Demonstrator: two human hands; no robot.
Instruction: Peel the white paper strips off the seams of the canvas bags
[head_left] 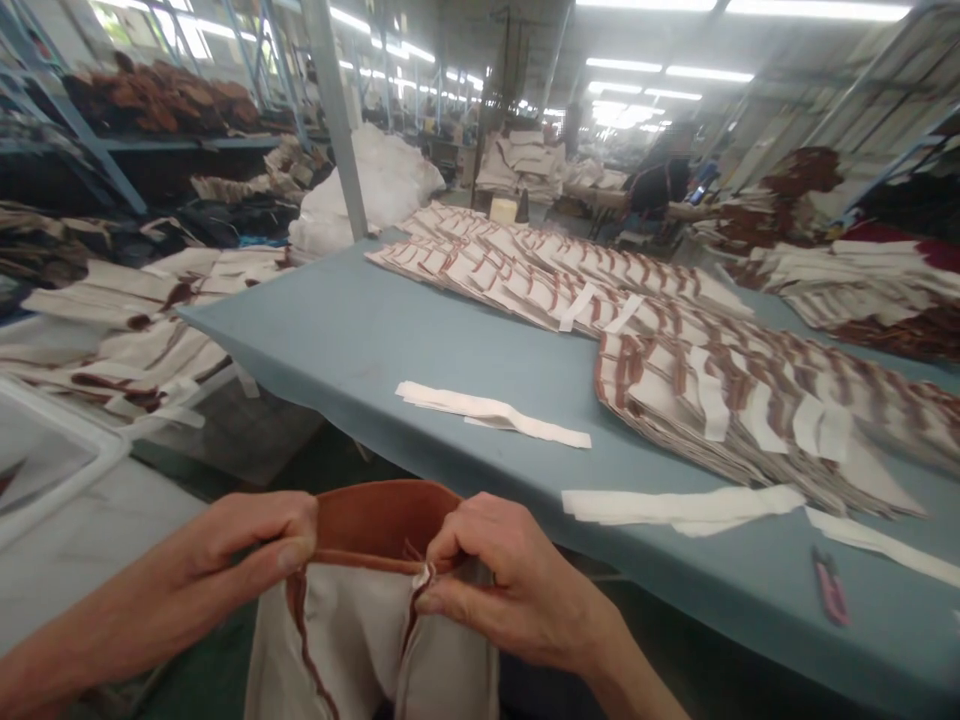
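A sewn piece (352, 620), cream fabric outside with a brown leather-like band at its open top, hangs between my hands in front of the table edge. My left hand (262, 545) pinches its top rim at the left, thumb against the near side. On the right, my right hand (487, 560) is closed on the rim beside a raised seam, with thumb and forefinger pressed at the seam's top. Dark brown seam edges run down the cream face. The lower end of the piece is cut off by the frame.
On the blue-grey table (322, 340) lie white strips (487, 412), rows of overlapping cream-and-brown pieces (525, 260) and pink-handled snips (829, 588). At left, a bin holds similar pieces (150, 350), near a white plastic container (60, 450). A metal post (341, 120) rises at the far table corner.
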